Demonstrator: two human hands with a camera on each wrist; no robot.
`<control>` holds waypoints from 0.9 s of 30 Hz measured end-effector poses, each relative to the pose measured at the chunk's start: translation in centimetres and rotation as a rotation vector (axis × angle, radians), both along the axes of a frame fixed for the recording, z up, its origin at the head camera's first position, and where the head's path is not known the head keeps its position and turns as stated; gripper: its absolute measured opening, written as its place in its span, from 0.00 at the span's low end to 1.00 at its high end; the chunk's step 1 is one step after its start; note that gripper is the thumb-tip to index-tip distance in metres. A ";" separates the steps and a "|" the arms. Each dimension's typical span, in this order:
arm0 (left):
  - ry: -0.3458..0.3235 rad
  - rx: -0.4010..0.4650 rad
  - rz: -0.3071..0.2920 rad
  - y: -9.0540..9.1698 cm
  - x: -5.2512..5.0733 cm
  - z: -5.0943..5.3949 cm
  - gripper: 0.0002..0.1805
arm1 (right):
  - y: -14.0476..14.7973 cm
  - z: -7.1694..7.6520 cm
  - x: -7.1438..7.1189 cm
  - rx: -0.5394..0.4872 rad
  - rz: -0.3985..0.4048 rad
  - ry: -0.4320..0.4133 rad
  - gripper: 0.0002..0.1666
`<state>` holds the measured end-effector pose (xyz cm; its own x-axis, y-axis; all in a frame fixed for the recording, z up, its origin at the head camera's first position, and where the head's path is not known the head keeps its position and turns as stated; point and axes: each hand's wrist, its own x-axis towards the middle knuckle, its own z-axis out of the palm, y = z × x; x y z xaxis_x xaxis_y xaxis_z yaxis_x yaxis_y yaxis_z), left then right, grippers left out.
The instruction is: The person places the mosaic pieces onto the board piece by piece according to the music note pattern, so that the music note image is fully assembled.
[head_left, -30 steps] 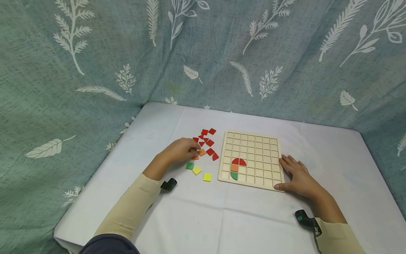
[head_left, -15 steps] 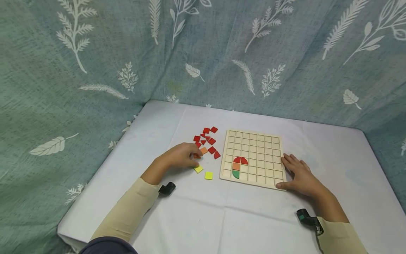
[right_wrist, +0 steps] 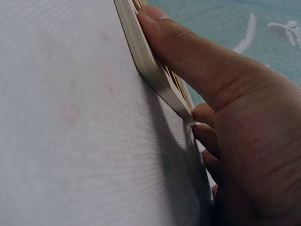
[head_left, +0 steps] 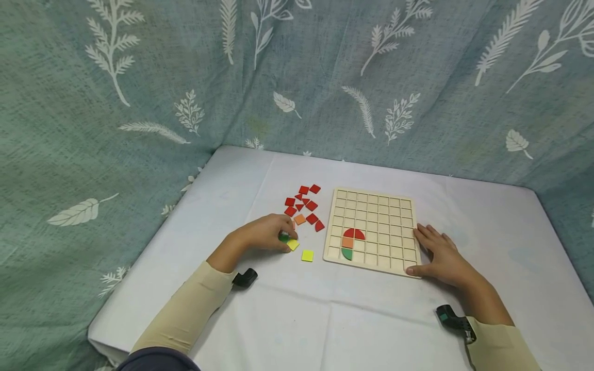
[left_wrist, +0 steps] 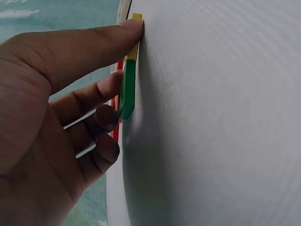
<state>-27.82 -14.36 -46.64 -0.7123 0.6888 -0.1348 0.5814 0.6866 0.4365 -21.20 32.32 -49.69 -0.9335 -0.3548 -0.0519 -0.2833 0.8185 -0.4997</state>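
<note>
In the head view my left hand [head_left: 266,233] is bent over the loose tiles, thumb and forefinger at opposite edges of a yellow square tile [head_left: 293,245], pinching it near the table. A green tile [left_wrist: 128,89] lies under the curled fingers, partly covered. The square wooden grid board [head_left: 390,206] lies flat to the right; two red quarter-circle tiles [head_left: 359,234], an orange square tile [head_left: 347,242] and a green quarter-circle tile [head_left: 347,253] sit in its cells. My right hand [head_left: 441,260] rests at the board's right edge, thumb on its near corner, fingers extended along the side.
Several loose red tiles [head_left: 312,205] are scattered left of the board, with an orange tile [head_left: 300,219] beside them. A second yellow square tile [head_left: 307,255] lies nearer the front. The white-covered table [head_left: 371,314] meets a patterned curtain [head_left: 325,77] behind.
My left hand has drawn back from the orange and red tiles towards me, and its thumb and forefinger have come round the yellow tile. My right hand stays at the board.
</note>
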 end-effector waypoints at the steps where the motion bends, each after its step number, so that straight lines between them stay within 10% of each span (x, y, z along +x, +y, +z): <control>1: -0.003 -0.005 0.000 0.0 0.0 0.0 0.15 | 0.0 0.0 0.0 0.000 0.000 0.000 0.73; 27: 0.129 -0.034 -0.015 6.3 -1.5 1.6 0.17 | -0.3 0.1 0.0 -0.014 -0.008 0.004 0.73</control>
<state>-29.31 -8.10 -45.02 -0.7152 0.6958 -0.0661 0.6414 0.6909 0.3336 -21.19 32.05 -49.58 -0.9363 -0.3485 -0.0434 -0.2791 0.8134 -0.5104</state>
